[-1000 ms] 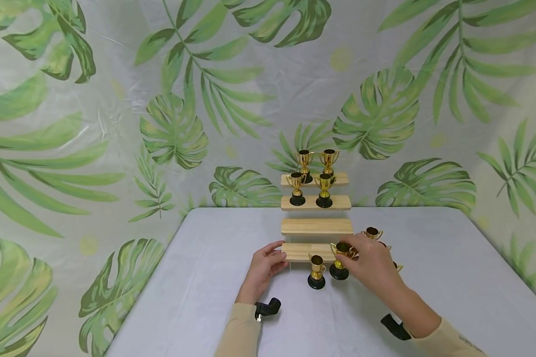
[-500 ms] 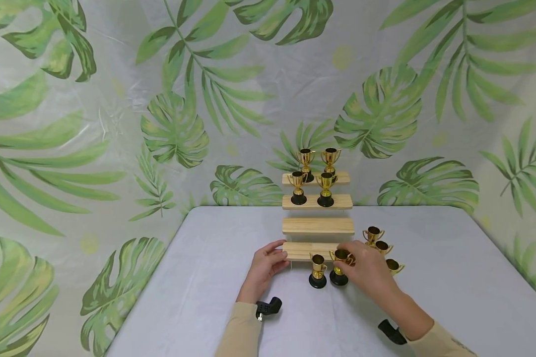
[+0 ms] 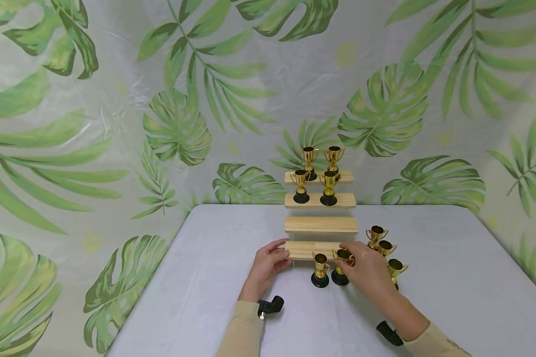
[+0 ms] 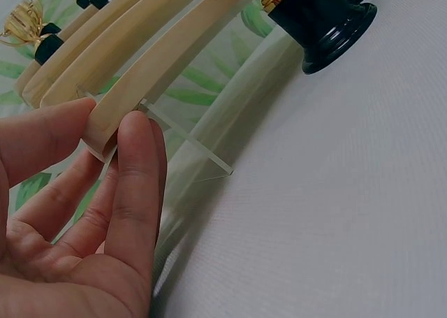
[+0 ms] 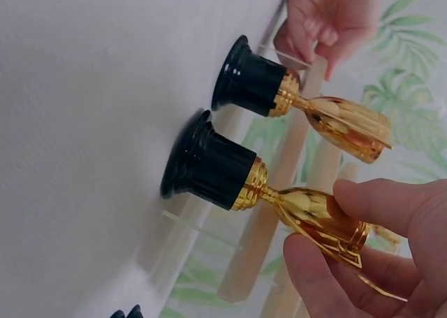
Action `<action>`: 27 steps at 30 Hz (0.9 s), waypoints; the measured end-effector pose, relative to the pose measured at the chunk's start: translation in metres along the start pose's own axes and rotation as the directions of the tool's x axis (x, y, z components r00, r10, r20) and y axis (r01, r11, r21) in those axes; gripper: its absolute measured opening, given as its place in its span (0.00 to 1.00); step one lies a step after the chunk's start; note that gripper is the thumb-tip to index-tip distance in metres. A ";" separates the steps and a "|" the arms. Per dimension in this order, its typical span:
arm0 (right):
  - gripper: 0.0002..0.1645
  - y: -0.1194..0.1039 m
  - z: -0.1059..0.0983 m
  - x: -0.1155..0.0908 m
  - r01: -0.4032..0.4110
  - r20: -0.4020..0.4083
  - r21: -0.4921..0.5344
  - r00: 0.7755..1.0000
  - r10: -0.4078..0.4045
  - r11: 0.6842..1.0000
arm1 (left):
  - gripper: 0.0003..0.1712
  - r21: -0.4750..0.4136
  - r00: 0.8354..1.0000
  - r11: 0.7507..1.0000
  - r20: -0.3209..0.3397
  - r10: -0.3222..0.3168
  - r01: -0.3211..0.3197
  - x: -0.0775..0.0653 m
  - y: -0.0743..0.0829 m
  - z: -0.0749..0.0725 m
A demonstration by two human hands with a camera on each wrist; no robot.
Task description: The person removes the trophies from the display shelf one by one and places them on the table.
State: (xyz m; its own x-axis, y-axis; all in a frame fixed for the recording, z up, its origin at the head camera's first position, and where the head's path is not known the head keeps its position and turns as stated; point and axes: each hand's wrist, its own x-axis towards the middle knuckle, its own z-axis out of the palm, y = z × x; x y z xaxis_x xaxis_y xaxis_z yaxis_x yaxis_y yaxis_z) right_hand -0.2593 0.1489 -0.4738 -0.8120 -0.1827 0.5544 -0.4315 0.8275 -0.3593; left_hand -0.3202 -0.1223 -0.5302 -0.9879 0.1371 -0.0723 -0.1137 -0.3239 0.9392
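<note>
A wooden tiered stand with several shelves faces me in the head view. With thumb and fingers, my left hand (image 3: pixel 264 265) grips the left end of its lowest shelf (image 4: pixel 133 73). My right hand (image 3: pixel 369 270) pinches the gold cup of a small trophy (image 5: pixel 307 210) with a black base, upright in front of that shelf. Just left of it stands a matching trophy (image 3: pixel 320 271) on the table. Two trophies (image 3: pixel 328 188) occupy the second shelf from the top, and two more (image 3: pixel 334 157) the top shelf. The third shelf (image 3: pixel 320 224) is bare wood.
Several more gold trophies (image 3: pixel 395 269) stand on the table right of the stand, partly behind my right hand. A white cloth (image 3: pixel 196 287) covers the table. Behind it hangs a leaf-patterned backdrop (image 3: pixel 250 99). Thin clear supports (image 4: pixel 188 138) hold the shelves.
My right hand has moved slightly left with the trophy, closer to the one beside it. More of the trophies at the right now shows. The left hand keeps its grip on the shelf.
</note>
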 end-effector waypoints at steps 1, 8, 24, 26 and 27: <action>0.25 0.000 0.001 0.000 -0.002 0.000 0.001 1.000 0.002 1.000 | 0.28 -0.001 1.000 1.000 0.003 0.001 -0.001 0.000 0.000 0.000; 0.24 0.001 0.003 -0.003 0.000 0.003 0.015 1.000 0.000 1.000 | 0.28 -0.005 1.000 1.000 0.007 0.002 -0.002 0.000 0.000 0.000; 0.24 -0.004 0.006 -0.006 0.044 -0.060 0.008 0.997 -0.044 0.999 | 0.28 -0.004 1.000 1.000 0.006 0.013 -0.013 0.001 -0.002 0.000; 0.24 -0.004 0.007 -0.006 0.059 -0.078 0.007 0.995 -0.058 0.998 | 0.28 -0.003 1.000 1.000 0.013 0.017 -0.017 0.001 -0.003 0.000; 0.24 -0.004 0.007 -0.006 0.062 -0.083 0.006 0.995 -0.061 0.998 | 0.28 -0.002 1.000 1.000 0.014 0.017 -0.017 0.001 -0.003 0.000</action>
State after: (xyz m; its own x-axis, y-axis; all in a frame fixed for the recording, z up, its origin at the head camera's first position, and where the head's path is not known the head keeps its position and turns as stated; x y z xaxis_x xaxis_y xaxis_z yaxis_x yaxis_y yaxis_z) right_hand -0.2553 0.1432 -0.4814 -0.7484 -0.1883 0.6360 -0.4836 0.8112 -0.3289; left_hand -0.3205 -0.1213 -0.5331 -0.9881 0.1448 -0.0518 -0.0973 -0.3281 0.9396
